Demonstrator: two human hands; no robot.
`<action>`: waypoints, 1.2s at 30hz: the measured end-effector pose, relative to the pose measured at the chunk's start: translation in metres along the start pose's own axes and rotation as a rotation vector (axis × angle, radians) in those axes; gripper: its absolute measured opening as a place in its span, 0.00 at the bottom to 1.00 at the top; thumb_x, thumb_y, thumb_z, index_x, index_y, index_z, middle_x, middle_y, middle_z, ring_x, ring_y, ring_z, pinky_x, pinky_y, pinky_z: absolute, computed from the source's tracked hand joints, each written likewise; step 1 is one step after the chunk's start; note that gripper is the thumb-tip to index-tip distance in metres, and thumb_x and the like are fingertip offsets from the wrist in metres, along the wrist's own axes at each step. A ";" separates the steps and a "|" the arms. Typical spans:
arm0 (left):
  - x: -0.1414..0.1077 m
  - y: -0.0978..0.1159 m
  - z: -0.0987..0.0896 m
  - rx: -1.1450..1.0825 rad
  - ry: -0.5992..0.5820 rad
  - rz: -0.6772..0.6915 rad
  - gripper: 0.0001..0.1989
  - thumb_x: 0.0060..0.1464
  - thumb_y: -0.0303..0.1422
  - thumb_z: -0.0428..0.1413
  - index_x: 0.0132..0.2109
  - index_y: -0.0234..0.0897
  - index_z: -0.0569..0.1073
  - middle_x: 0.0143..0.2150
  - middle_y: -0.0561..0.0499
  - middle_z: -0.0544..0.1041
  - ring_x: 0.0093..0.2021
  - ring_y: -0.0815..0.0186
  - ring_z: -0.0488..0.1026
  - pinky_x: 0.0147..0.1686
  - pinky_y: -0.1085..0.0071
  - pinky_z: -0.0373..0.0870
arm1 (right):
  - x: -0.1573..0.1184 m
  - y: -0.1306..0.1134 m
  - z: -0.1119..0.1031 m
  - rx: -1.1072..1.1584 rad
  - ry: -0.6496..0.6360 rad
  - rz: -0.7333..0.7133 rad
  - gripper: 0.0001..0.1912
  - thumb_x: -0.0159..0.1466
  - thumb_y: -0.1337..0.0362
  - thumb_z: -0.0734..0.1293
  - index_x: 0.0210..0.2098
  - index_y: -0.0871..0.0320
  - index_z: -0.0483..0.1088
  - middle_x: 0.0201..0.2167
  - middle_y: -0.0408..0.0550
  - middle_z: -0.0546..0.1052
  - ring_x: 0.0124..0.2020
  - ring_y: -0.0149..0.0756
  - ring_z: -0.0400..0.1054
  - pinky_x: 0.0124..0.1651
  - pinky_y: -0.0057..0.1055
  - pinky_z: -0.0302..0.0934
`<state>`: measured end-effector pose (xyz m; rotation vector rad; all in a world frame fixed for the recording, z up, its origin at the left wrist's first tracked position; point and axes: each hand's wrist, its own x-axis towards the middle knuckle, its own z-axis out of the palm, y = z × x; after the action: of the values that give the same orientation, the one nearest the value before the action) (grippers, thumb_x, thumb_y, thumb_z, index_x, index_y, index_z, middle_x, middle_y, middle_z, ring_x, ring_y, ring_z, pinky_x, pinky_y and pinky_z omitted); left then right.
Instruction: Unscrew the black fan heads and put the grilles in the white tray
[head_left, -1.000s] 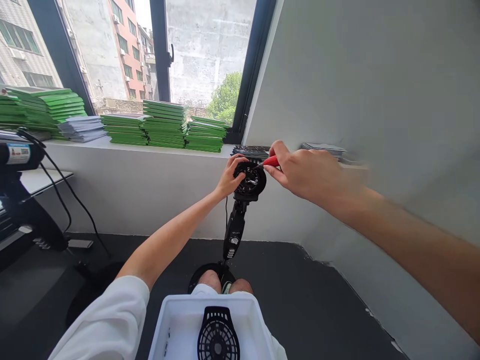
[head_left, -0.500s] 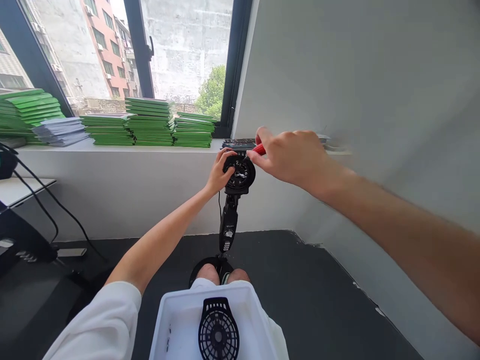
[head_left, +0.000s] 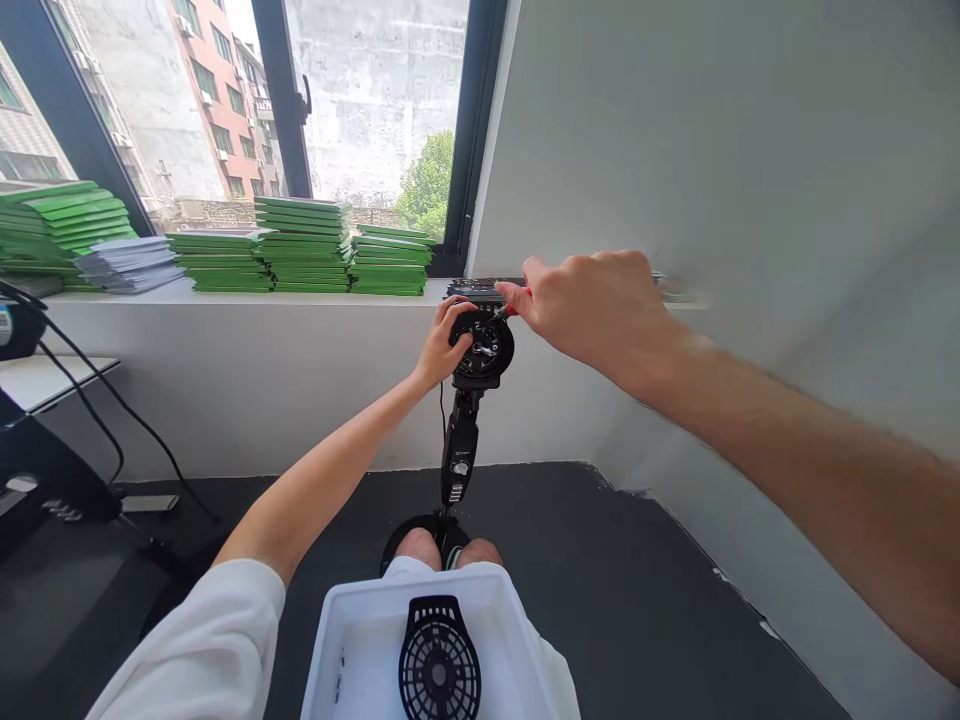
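Note:
In front of me stands a black pedestal fan (head_left: 460, 450) whose round head (head_left: 491, 362) is uncovered at the back, showing its inner parts. My left hand (head_left: 444, 340) grips the left rim of this head, thumb on its face and fingers over the top. In my right hand (head_left: 585, 300) is a screwdriver (head_left: 508, 311) with a red handle, mostly hidden by the fist. Its metal shaft points left and down at the upper right of the head; whether the tip touches anything I cannot tell. A black vented cover (head_left: 439, 665) lies in the white tray (head_left: 330, 620) on my lap.
Stacks of green-edged booklets (head_left: 300, 245) line the windowsill (head_left: 405, 303), with white papers (head_left: 135, 265) among them. Dark flat items (head_left: 480, 287) lie on the sill behind the fan head. Black cables (head_left: 142, 430) hang at left beside a white tabletop (head_left: 56, 380).
My right hand has tilted and shifted slightly, showing more of the screwdriver's shaft and less of its red handle. My left hand keeps its hold on the fan head.

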<state>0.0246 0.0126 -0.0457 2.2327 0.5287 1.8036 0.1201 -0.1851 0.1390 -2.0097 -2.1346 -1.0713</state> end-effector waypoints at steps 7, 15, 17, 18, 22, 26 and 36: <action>0.008 0.003 -0.017 0.110 -0.186 0.110 0.15 0.70 0.38 0.47 0.58 0.42 0.71 0.76 0.41 0.54 0.71 0.53 0.64 0.66 0.54 0.68 | 0.006 -0.003 -0.003 -0.030 -0.073 0.005 0.28 0.73 0.52 0.49 0.51 0.63 0.72 0.30 0.60 0.77 0.34 0.49 0.72 0.35 0.38 0.51; 0.023 0.009 -0.035 0.374 -0.234 0.207 0.10 0.69 0.37 0.52 0.52 0.41 0.75 0.66 0.42 0.72 0.67 0.52 0.68 0.65 0.50 0.70 | 0.006 0.000 0.003 -0.047 -0.079 -0.006 0.28 0.74 0.51 0.49 0.54 0.63 0.71 0.31 0.60 0.78 0.35 0.50 0.72 0.34 0.37 0.50; 0.026 0.010 -0.037 0.400 -0.266 0.230 0.10 0.69 0.37 0.52 0.51 0.42 0.76 0.64 0.43 0.74 0.63 0.54 0.72 0.59 0.55 0.74 | 0.007 0.000 0.001 -0.060 -0.073 0.000 0.28 0.74 0.50 0.49 0.50 0.62 0.72 0.31 0.59 0.78 0.35 0.50 0.72 0.34 0.37 0.50; 0.028 0.010 -0.037 0.415 -0.274 0.243 0.10 0.69 0.37 0.52 0.51 0.42 0.76 0.63 0.43 0.74 0.62 0.55 0.72 0.57 0.57 0.75 | 0.008 0.000 0.001 -0.037 -0.107 -0.028 0.26 0.73 0.51 0.51 0.53 0.61 0.71 0.31 0.58 0.78 0.34 0.49 0.72 0.34 0.37 0.50; 0.029 0.009 -0.034 0.477 -0.279 0.260 0.10 0.69 0.35 0.51 0.49 0.43 0.77 0.63 0.44 0.74 0.61 0.56 0.72 0.55 0.61 0.76 | 0.013 0.003 -0.001 -0.019 -0.149 -0.081 0.25 0.71 0.52 0.56 0.59 0.61 0.66 0.31 0.55 0.78 0.31 0.47 0.71 0.33 0.36 0.50; 0.025 0.008 -0.028 0.536 -0.246 0.254 0.10 0.69 0.31 0.50 0.49 0.42 0.77 0.63 0.42 0.73 0.63 0.56 0.71 0.54 0.62 0.76 | 0.013 0.004 -0.001 -0.018 -0.116 -0.037 0.24 0.73 0.48 0.54 0.52 0.59 0.70 0.29 0.55 0.77 0.31 0.47 0.71 0.34 0.36 0.51; 0.018 0.011 -0.025 0.451 -0.185 0.220 0.11 0.71 0.35 0.49 0.49 0.43 0.76 0.63 0.43 0.73 0.66 0.57 0.69 0.58 0.60 0.75 | 0.007 0.005 0.001 0.023 -0.189 -0.075 0.23 0.70 0.51 0.56 0.56 0.58 0.67 0.29 0.52 0.78 0.29 0.44 0.70 0.31 0.34 0.51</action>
<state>0.0050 0.0092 -0.0199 2.8250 0.7371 1.6770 0.1237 -0.1786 0.1436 -2.1145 -2.3170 -0.8922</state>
